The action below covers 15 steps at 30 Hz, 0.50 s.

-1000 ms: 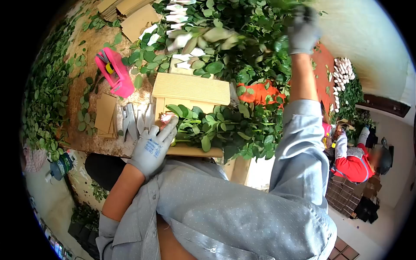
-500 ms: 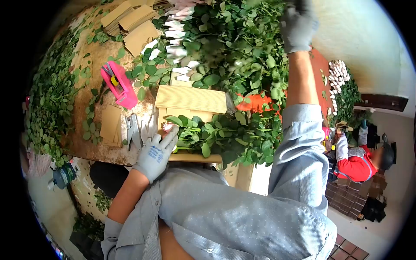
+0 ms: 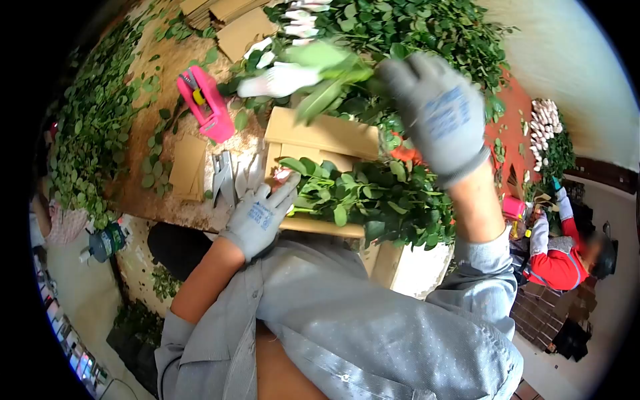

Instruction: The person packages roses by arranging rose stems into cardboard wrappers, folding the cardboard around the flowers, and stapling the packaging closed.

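Note:
My left hand (image 3: 260, 219), in a grey-white glove, is closed around a pinkish rose head (image 3: 283, 175) at the end of a leafy bunch of stems (image 3: 373, 200). That bunch lies along the near side of a cardboard-coloured board (image 3: 327, 133). My right hand (image 3: 437, 117), gloved too, is raised above the board. It grips a leafy stem whose head is covered by a white sleeve (image 3: 280, 80); this stem is blurred by motion. Near my left fingers lies a metal tool like pliers or a stapler (image 3: 224, 179).
A pink tape dispenser (image 3: 217, 120) stands on the wooden table (image 3: 133, 190). Cardboard sheets (image 3: 243, 33) lie at the back and left. A large pile of leafy stems (image 3: 413, 30) fills the far side. A person in red (image 3: 555, 263) works at the right.
My right hand has come down and nearer from the far right, now with a white-sleeved stem in it. My left hand stays at the rose head; the whole view has shifted slightly.

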Available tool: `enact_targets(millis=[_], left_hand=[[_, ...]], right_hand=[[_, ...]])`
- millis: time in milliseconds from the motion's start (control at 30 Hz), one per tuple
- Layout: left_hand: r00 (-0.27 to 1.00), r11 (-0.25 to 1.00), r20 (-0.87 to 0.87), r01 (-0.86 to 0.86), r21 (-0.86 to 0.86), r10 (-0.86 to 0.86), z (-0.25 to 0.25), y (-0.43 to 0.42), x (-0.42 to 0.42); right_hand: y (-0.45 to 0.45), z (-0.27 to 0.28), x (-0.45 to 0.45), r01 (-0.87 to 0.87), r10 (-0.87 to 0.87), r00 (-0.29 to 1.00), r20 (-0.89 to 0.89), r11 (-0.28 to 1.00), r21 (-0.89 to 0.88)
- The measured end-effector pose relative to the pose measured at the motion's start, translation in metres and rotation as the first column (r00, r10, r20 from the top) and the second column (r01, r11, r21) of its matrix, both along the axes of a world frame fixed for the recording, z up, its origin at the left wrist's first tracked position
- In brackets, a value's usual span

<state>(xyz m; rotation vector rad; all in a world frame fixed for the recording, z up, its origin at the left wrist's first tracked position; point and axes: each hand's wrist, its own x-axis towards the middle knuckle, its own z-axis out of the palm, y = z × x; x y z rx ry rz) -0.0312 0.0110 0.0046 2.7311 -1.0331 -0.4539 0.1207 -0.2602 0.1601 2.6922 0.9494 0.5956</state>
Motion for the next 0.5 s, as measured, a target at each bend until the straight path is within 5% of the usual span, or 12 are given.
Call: enact_targets(millis=[167, 267, 367, 467, 500], left_hand=[[1.0, 1.0, 0.008, 0.011, 0.013, -0.011, 0.003, 0.0, -0.003], [0.998, 0.999, -0.057, 0.008, 0.04, -0.006, -0.003, 0.001, 0.0], [0.999, 0.999, -0.042, 0.009, 0.043, -0.007, -0.007, 0.001, -0.002], [1.0, 0.997, 0.008, 0.024, 0.072, -0.025, -0.002, -0.001, -0.001], [1.0, 0.997, 0.011, 0.027, 0.074, -0.028, -0.005, 0.0, 0.0]], right_hand=[[-0.102, -0.067, 0.111, 0.319, -0.288, 0.937, -0.196, 0.936, 0.147], [-0.078, -0.065, 0.106, 0.317, -0.289, 0.943, -0.166, 0.932, 0.176], [0.004, -0.044, 0.054, -0.056, 0.075, 0.996, -0.056, 0.955, 0.293], [0.063, -0.04, -0.004, -0.49, 0.486, 0.871, 0.068, 0.868, 0.083], [0.069, -0.051, -0.015, -0.564, 0.553, 0.826, 0.112, 0.814, 0.136]])
